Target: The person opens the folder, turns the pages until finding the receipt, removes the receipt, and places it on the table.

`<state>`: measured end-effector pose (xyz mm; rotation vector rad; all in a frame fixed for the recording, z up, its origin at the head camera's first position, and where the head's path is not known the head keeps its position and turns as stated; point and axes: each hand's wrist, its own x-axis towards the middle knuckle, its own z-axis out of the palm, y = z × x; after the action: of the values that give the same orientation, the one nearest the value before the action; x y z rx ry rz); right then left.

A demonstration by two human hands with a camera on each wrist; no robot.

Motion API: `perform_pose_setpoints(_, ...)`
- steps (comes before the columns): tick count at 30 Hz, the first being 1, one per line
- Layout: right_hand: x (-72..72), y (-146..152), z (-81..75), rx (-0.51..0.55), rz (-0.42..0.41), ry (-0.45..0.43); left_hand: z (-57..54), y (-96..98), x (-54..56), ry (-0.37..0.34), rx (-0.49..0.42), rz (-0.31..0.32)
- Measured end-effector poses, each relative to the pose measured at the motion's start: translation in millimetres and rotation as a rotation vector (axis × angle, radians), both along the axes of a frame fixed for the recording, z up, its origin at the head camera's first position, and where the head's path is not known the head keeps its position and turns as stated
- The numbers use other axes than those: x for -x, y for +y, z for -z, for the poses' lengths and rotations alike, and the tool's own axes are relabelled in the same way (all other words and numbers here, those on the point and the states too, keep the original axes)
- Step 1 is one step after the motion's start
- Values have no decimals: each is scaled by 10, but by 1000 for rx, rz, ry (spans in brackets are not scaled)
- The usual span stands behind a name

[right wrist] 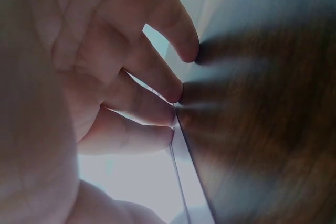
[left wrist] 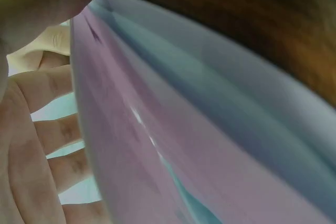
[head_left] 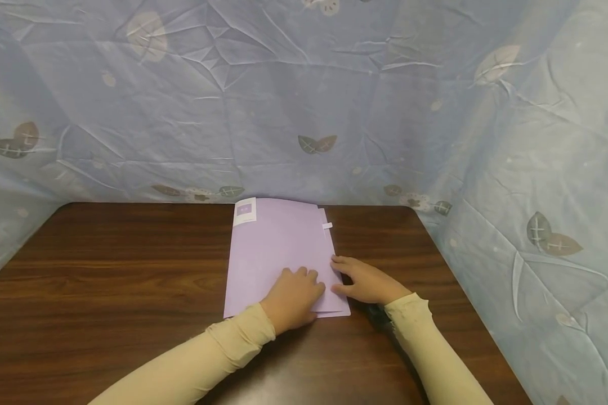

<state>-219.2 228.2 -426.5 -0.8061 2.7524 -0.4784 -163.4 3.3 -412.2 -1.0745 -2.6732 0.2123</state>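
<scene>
A light purple document folder (head_left: 278, 247) lies on the table, its white label at the far left corner. My left hand (head_left: 294, 298) grips the folder's near edge, bent fingers on the cover and thumb at the edge. In the left wrist view, the folder's layers (left wrist: 157, 108) stand slightly apart, and the fingers pass behind the cover. At the right edge, my right hand (head_left: 367, 280) touches the folder with outstretched fingers. The right wrist view shows its fingertips (right wrist: 170, 95) along that edge and on the wood. A small white tab (head_left: 327, 225) sticks out farther up.
The dark wooden table (head_left: 106, 270) extends to both sides of the folder. Behind it and to the right hangs a creased blue-grey cloth (head_left: 284, 112) with leaf prints. A black device and cable (head_left: 380, 318) show under the right wrist.
</scene>
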Motion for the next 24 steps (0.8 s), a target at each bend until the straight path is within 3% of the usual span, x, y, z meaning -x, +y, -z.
perform_pose_setpoints(7,16,3,25,-2,7,4,21,37,-22,-20,21,-26)
perform_pose_setpoints(24,35,29,41,20,-9,5,0,12,-9,-34,-19,-9)
